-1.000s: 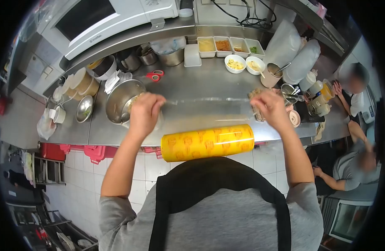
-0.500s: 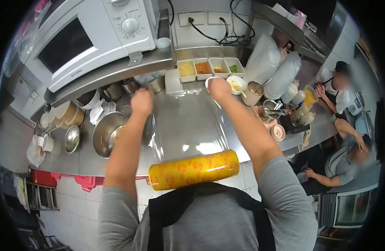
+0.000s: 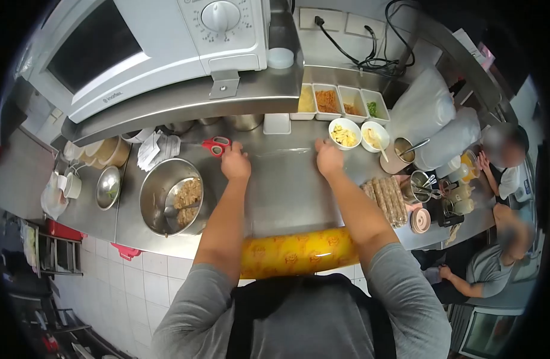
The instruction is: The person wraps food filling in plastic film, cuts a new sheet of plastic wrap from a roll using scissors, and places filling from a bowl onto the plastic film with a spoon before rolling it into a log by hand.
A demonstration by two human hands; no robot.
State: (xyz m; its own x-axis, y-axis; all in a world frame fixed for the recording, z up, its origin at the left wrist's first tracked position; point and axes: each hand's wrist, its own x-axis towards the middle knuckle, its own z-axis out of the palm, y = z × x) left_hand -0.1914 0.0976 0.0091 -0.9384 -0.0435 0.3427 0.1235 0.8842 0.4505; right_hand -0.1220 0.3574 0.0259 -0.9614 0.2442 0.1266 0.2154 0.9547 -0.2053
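Both hands gripping clear film (image 3: pixel 287 192)
Left hand (image 3: pixel 235 163) and right hand (image 3: pixel 329 159) extend forward, fingers pinching its far corners.

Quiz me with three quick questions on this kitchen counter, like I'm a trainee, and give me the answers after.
1. True or false: the red scissors lie beside the left hand.
2. Which is closest to the black apron? A) microwave B) yellow film roll C) steel mixing bowl
3. How many round white bowls of food are near the right hand?

Key: 1. True; 2. B; 3. Two
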